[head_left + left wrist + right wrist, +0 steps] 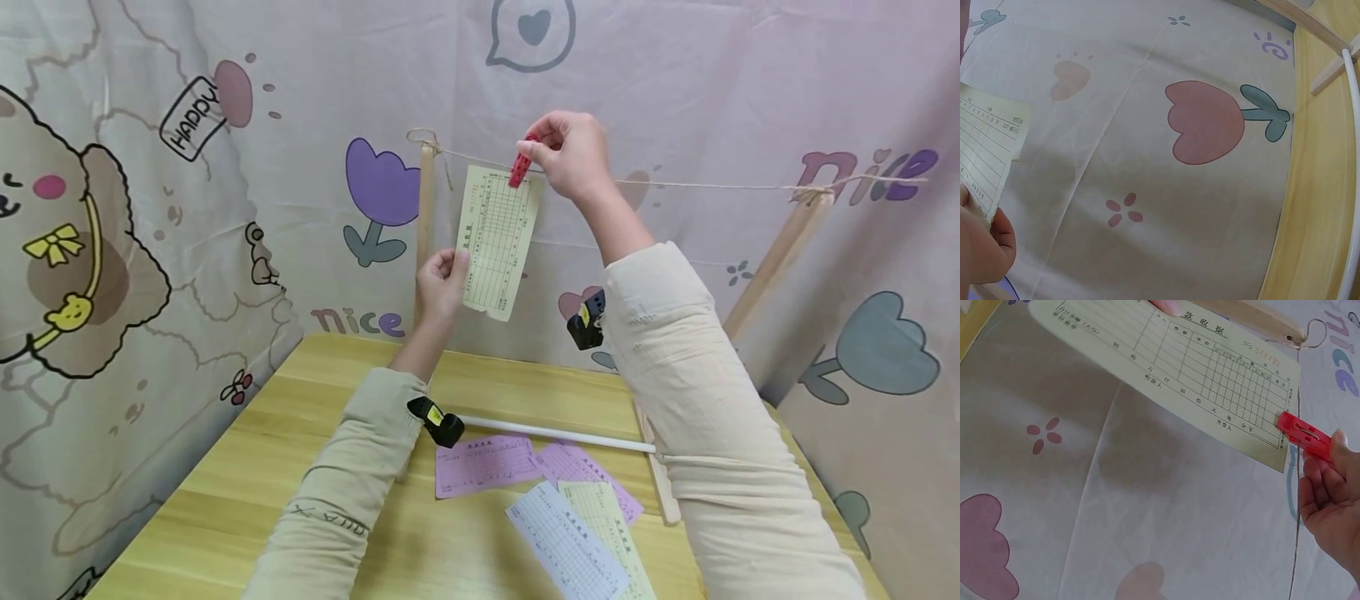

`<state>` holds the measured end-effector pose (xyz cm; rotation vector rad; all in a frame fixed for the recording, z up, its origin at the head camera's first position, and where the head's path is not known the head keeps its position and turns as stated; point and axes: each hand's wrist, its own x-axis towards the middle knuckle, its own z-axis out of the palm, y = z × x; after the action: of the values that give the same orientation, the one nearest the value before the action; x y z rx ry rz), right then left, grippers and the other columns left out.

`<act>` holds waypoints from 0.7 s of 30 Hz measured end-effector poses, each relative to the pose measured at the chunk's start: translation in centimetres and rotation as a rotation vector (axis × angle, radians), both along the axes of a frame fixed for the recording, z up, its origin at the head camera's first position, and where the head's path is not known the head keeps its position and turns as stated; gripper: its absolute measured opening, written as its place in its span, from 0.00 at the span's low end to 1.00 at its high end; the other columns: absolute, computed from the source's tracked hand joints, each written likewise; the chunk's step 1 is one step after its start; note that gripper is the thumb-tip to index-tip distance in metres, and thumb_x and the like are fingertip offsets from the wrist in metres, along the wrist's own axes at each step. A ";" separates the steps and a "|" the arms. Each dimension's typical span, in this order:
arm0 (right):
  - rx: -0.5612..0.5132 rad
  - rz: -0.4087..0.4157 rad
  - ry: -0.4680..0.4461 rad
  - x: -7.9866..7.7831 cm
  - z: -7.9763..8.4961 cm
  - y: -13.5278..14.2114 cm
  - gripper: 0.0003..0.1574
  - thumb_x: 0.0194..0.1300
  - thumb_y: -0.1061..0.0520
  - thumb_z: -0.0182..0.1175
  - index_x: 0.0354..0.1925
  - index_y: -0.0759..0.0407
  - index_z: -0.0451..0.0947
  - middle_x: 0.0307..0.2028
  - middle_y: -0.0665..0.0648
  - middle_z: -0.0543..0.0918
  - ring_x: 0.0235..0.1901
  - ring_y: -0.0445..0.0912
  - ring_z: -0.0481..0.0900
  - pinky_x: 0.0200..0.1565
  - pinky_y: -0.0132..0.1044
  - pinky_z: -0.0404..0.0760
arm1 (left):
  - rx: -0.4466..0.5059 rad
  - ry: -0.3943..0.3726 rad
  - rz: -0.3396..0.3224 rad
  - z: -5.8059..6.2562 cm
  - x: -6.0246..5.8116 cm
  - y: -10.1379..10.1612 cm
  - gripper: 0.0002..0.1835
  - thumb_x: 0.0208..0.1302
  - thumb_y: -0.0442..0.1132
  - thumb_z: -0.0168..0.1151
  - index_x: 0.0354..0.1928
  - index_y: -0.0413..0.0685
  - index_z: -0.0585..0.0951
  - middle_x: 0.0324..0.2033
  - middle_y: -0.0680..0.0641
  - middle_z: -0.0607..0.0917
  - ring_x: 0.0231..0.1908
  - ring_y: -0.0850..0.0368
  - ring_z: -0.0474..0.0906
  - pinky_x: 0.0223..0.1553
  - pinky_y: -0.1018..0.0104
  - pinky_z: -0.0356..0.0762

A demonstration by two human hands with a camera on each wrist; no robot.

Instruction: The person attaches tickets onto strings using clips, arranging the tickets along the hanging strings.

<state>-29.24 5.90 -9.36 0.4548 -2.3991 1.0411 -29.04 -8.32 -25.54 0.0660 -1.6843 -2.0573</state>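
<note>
A pale yellow receipt slip (497,242) hangs upright at the string (697,185) near the left wooden post. My left hand (441,283) pinches the slip's left edge between thumb and fingers. Between the thumb and fingers of my right hand (573,158) is a red clothespin (519,169), its tip over the slip's top edge. In the right wrist view the red clothespin (1307,436) overlaps the slip's printed end, right beside the string. The left wrist view catches only part of the slip (988,147) and my left hand (988,244).
The string runs from the left wooden post (426,200) to the right wooden post (780,258). On the table (300,442) lie purple slips (487,467), a white slip (566,542) and another yellow slip (611,521). A white rod (555,433) crosses behind them.
</note>
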 end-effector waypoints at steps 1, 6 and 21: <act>0.008 0.002 0.005 0.0 -0.1 -0.1 0.15 0.62 0.52 0.60 0.40 0.62 0.80 0.22 0.41 0.73 0.26 0.36 0.67 0.29 0.28 0.65 | 0.003 0.002 0.001 0.0 0.0 0.0 0.13 0.64 0.37 0.57 0.43 0.32 0.77 0.29 0.49 0.79 0.27 0.66 0.72 0.28 0.80 0.72; 0.048 0.004 0.013 0.0 -0.2 -0.5 0.15 0.63 0.52 0.59 0.41 0.62 0.80 0.24 0.43 0.74 0.26 0.36 0.67 0.30 0.28 0.66 | 0.002 0.002 -0.001 0.0 -0.1 -0.1 0.14 0.64 0.38 0.57 0.44 0.32 0.77 0.30 0.49 0.78 0.27 0.66 0.72 0.28 0.81 0.72; 0.076 0.011 -0.029 0.0 -0.8 -1.0 0.20 0.65 0.53 0.56 0.52 0.60 0.77 0.46 0.59 0.83 0.40 0.42 0.75 0.41 0.28 0.72 | 0.024 0.006 -0.003 -0.6 -0.5 -0.2 0.12 0.64 0.36 0.57 0.43 0.32 0.77 0.29 0.50 0.79 0.26 0.67 0.73 0.29 0.81 0.73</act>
<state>-29.29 4.88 -10.12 0.4832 -2.4712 0.9701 -29.51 -8.48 -26.14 0.0653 -1.6575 -2.0779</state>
